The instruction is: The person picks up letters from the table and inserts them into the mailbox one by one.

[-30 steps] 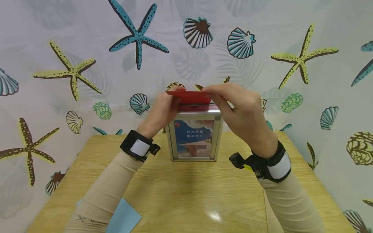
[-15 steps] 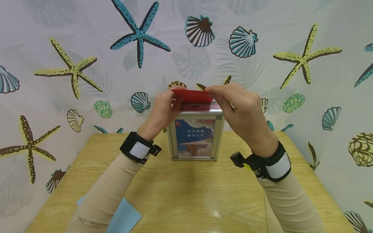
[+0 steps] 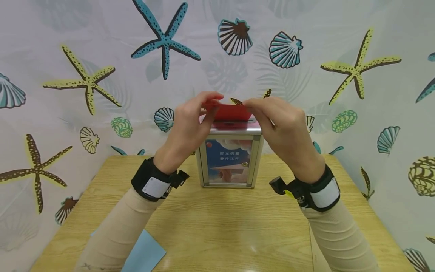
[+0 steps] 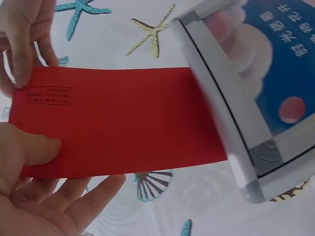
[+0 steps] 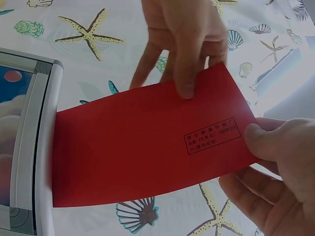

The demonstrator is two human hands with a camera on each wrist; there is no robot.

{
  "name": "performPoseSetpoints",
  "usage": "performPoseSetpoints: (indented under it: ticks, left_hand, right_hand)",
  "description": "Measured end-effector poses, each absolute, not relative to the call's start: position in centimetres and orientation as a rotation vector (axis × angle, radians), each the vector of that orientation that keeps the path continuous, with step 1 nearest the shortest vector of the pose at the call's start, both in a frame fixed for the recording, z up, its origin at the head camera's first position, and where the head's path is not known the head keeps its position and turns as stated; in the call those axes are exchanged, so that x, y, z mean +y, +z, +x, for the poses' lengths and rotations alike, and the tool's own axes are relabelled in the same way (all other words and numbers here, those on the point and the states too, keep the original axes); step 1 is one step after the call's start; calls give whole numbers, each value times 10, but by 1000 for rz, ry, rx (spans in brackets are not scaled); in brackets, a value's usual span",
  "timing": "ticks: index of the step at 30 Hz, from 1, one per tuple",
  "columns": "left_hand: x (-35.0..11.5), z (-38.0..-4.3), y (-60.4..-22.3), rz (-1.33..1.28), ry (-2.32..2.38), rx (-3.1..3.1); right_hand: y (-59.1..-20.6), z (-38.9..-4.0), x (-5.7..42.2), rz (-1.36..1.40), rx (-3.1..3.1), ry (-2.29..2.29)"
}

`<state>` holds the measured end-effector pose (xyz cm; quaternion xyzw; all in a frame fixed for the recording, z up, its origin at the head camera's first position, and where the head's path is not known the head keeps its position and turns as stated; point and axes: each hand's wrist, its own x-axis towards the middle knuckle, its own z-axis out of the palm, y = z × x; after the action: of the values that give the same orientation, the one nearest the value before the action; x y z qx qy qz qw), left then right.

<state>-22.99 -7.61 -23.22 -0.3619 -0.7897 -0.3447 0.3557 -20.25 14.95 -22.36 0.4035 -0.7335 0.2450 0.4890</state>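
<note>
A red paper envelope (image 3: 234, 112) stands upright over the top of a silver-framed letter box (image 3: 208, 162). Its lower end meets the slot, and in both wrist views that end disappears behind the box's top edge. My left hand (image 3: 192, 122) holds the envelope's upper left part, thumb on the printed face and fingers behind, as the left wrist view shows. At the other upper corner my right hand (image 3: 283, 121) pinches the envelope (image 5: 128, 147) between thumb and fingers, near the small black printed block (image 5: 211, 135).
The box stands towards the back of a wooden table (image 3: 224, 219). A light blue sheet (image 3: 147, 253) lies at the front left, partly under the left forearm. Beside the right forearm shows the edge of a tan sheet (image 3: 317, 253). A shell-and-starfish cloth (image 3: 217, 75) hangs behind.
My left hand has shifted its grip, rising and moving further over the envelope's face with its fingers more spread. My right hand keeps its pinch, and the envelope stays at the slot.
</note>
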Motion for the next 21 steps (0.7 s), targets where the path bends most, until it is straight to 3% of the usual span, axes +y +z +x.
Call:
performPoseSetpoints:
  ticks: [21]
  left_hand:
    - [-73, -225, -234, -977, -812, -1966]
  right_hand:
    - [-231, -210, 150, 973, -1804, 636]
